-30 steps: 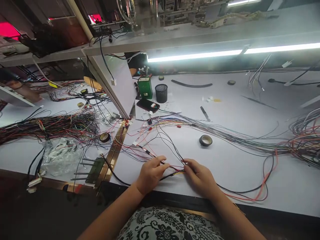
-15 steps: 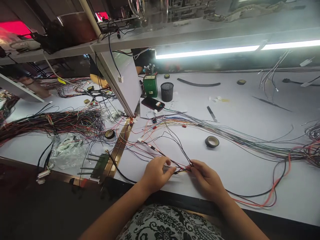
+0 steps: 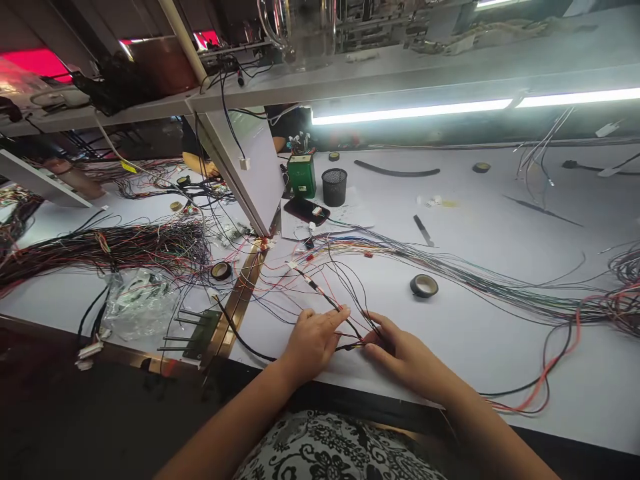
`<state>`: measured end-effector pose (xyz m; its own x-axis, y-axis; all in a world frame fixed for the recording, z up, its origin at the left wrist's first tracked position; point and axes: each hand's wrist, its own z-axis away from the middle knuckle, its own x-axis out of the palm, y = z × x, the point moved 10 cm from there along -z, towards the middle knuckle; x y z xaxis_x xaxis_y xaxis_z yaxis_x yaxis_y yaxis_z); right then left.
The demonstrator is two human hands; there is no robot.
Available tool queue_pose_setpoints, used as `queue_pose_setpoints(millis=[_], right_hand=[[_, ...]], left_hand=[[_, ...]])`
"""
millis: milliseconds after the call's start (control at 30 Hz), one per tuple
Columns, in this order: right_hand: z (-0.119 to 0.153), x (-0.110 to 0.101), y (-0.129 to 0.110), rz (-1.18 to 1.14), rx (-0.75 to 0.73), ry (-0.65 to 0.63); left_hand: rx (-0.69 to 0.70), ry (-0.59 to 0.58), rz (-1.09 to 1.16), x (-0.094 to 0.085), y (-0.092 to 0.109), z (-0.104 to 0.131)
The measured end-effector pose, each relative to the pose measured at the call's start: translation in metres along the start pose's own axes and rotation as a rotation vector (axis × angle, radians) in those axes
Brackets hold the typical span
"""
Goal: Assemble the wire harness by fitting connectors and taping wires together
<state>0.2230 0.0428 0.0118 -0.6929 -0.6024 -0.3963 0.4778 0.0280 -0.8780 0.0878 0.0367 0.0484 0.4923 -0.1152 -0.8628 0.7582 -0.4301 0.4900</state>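
A thin wire harness (image 3: 353, 327) with black-wrapped branches lies near the table's front edge, between my hands. My left hand (image 3: 314, 341) is closed around its left-hand branches, fingers together and pointing right, the thumb partly hidden below. My right hand (image 3: 400, 350) holds the harness where the branches meet, thumb in front and fingers curled behind; loose black wires rise from this grip. A white connector (image 3: 292, 265) ends the upper branch, which carries a banded dark section (image 3: 314, 285). A black cable (image 3: 245, 345) runs in from the left toward my left wrist.
A black tape roll (image 3: 424, 286) lies right of the harness. Beyond it stretches a long wire bundle (image 3: 465, 277). Farther back stand a mesh cup (image 3: 334, 187), a green box (image 3: 301, 177) and a phone (image 3: 305, 209). Left are tangled wires (image 3: 150, 243) and a plastic bag (image 3: 143, 303).
My left hand has come down over the branches, its finger gap closing. My right hand has shifted slightly left and its fingers have spread a little. The white connector has moved up and right.
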Motion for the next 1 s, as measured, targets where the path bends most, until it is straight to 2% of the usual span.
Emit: queue_pose_setpoints(millis=[100,167,300,367,433,500,600,667,733,833,900,1000], right_hand=[[-0.007,0.009,-0.009,-0.125,0.059,-0.146],[-0.013,0.014,-0.013,-0.228,0.068,-0.180],[-0.023,0.008,-0.009,-0.345,0.055,-0.028],[-0.025,0.006,-0.006,-0.311,0.036,0.021],[-0.024,0.009,-0.003,-0.243,0.027,0.009],[-0.023,0.013,0.000,-0.177,0.034,-0.025],[-0.020,0.018,0.001,-0.104,0.045,-0.069],[-0.019,0.018,-0.003,-0.083,0.035,-0.079],[-0.018,0.019,-0.009,-0.107,0.016,-0.092],[-0.018,0.021,-0.016,-0.185,0.019,-0.117],[-0.019,0.021,-0.016,-0.193,0.057,-0.100],[-0.024,0.020,-0.012,-0.147,0.104,-0.031]], left_hand=[[0.069,0.074,0.016,-0.007,0.007,-0.001],[0.102,0.116,-0.009,-0.010,0.012,0.000],[0.099,0.132,-0.106,-0.013,0.013,0.001],[0.118,0.069,-0.155,-0.013,0.010,-0.001],[0.132,0.007,-0.212,-0.020,0.005,-0.006],[0.083,0.035,-0.278,-0.043,-0.007,-0.016],[-0.062,0.192,-0.412,-0.091,-0.022,-0.035],[-0.069,0.222,-0.484,-0.105,-0.019,-0.050],[-0.003,0.187,-0.512,-0.100,-0.008,-0.067],[0.065,0.144,-0.527,-0.081,0.003,-0.085],[0.062,0.158,-0.528,-0.072,0.004,-0.090],[0.064,0.197,-0.481,-0.063,0.005,-0.085]])
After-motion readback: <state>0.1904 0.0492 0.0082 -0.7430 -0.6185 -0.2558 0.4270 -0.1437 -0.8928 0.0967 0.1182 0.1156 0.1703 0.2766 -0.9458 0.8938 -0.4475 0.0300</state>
